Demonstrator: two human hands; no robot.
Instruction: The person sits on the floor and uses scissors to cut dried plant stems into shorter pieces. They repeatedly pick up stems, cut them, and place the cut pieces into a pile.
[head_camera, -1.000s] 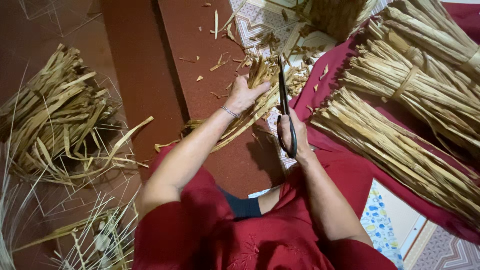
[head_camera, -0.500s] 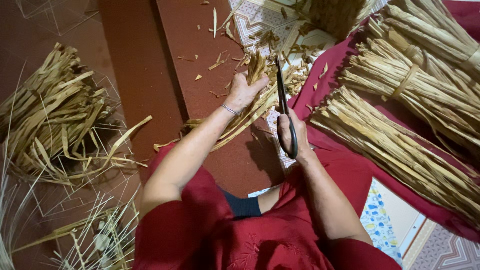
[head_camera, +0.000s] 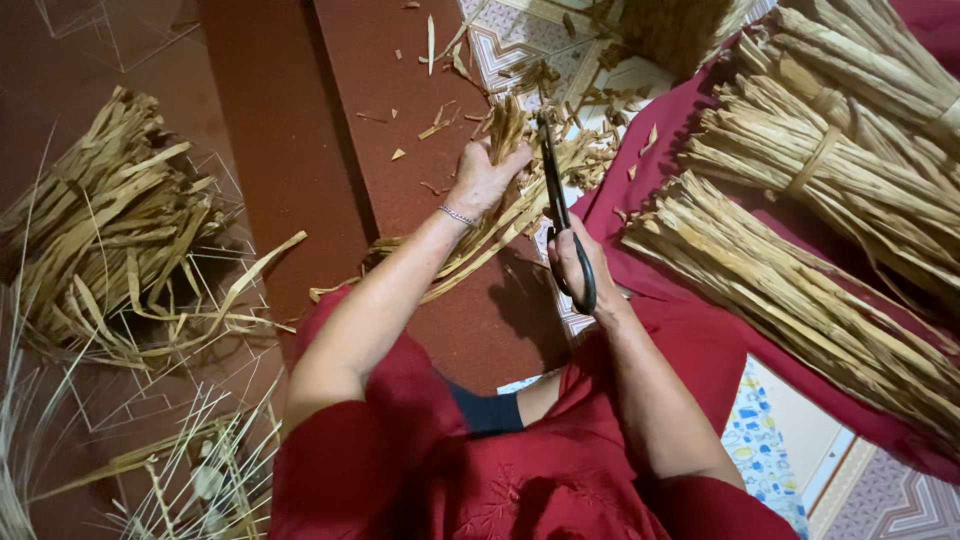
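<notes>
Seated on a red-brown floor, a person in red grips a bunch of dried leaf strips (head_camera: 505, 160) in the closed left hand (head_camera: 482, 180), holding its cut ends up. Just beside it, the right hand (head_camera: 575, 262) closes through the loops of long black scissors (head_camera: 556, 195), blades pointing at the strip tips. Tied bundles (head_camera: 820, 170) lie to the right on red cloth (head_camera: 680, 330); a loose heap (head_camera: 110, 230) sits far left.

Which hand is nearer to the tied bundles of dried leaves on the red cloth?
Right. The right hand, holding black scissors, sits beside the tied bundles; the left hand grips a leaf bunch farther away.
</notes>
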